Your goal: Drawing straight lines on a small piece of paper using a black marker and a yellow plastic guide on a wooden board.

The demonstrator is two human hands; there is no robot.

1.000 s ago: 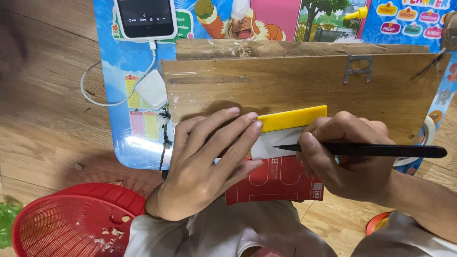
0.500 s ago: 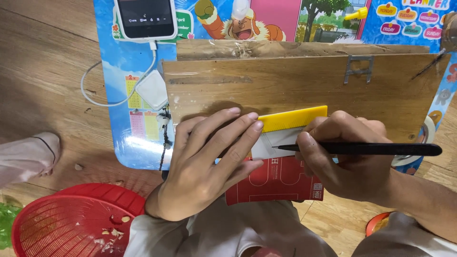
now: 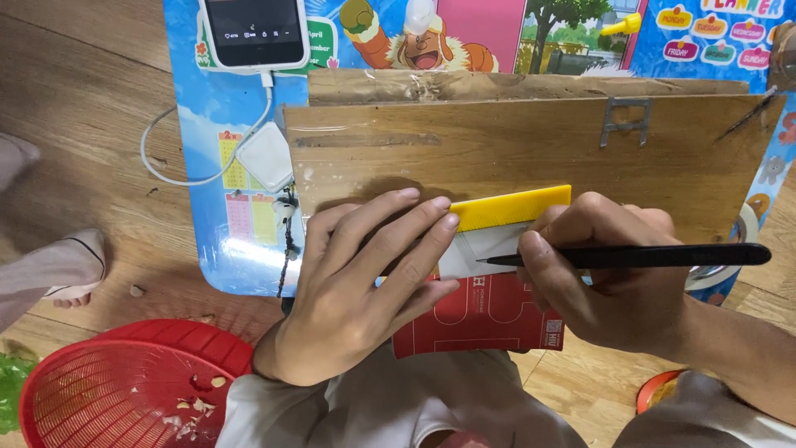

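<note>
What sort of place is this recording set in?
Most likely a home, with the person working low over a wooden floor. A red plastic basket with food scraps, a charging phone and a children's cartoon planner mat all suggest a living space, not a workshop.

Both hands, the left hand [image 3: 356, 290] and the right hand [image 3: 605, 282], are showing bare, with no rings or gloves. The wrists are emerging from light grey-white sleeves [image 3: 274, 411]. Fingernails are showing short and unpainted.

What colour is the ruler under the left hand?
The ruler is yellow, seen in the head view.
</note>
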